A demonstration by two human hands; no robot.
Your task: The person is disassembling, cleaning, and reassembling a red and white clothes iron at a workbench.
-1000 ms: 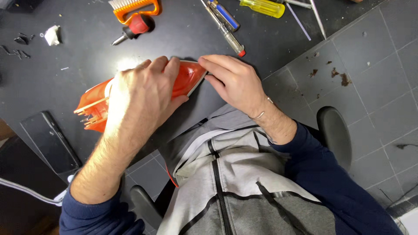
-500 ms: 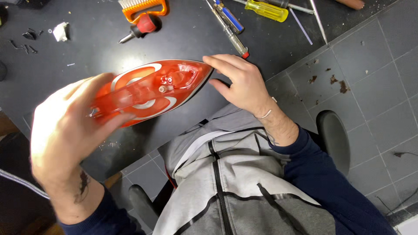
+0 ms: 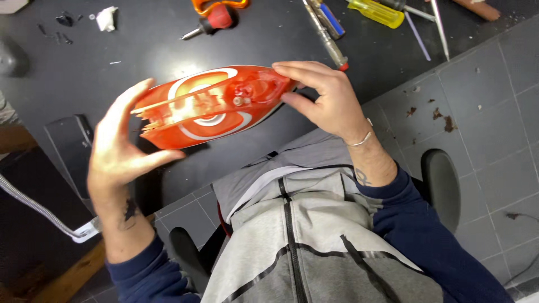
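Observation:
A translucent red-and-white plastic iron housing (image 3: 210, 106) is held up above the dark worktop (image 3: 140, 50), its hollow inner side facing me. My left hand (image 3: 120, 148) supports its broad rear end, palm and thumb against the shell. My right hand (image 3: 323, 95) pinches the pointed front end between fingers and thumb. A small metal screw post shows inside the shell near the tip.
On the worktop's far edge lie a red-handled screwdriver (image 3: 216, 19), a yellow-handled screwdriver (image 3: 376, 12), a blue-and-silver tool (image 3: 325, 25) and thin metal rods (image 3: 438, 28). A crumpled white scrap (image 3: 105, 18) and small dark parts lie at the far left. A dark flat plate (image 3: 70, 146) lies left. Grey floor tiles right.
The shell lay pressed on the worktop under both hands a second ago. It has since been lifted and turned over, inner side up, and my left hand has shifted to its rear end.

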